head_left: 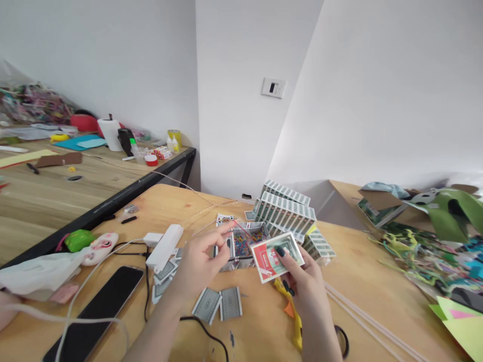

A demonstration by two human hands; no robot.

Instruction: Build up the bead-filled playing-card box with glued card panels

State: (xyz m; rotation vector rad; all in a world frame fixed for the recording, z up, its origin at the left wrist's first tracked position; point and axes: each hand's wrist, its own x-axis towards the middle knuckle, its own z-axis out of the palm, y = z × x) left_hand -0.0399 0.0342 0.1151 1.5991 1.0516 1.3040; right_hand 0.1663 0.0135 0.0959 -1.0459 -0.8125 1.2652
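Note:
My right hand is closed around a boxed pack of playing cards with a red and green face, tilted, the thumb lying on its front. My left hand is closed, its fingertips at one end of a thin red strip that runs toward the pack. Behind both hands sits an open box built of grey-patterned cards, with small multicoloured pieces inside. Two grey-backed cards lie on the table below my left hand, and more loose cards lie to its left.
Stacked rows of green-and-white card packs stand behind the card box. A yellow-handled tool lies under my right wrist. Leftward are a white power strip, a black phone and cables. Colourful scraps heap at the right.

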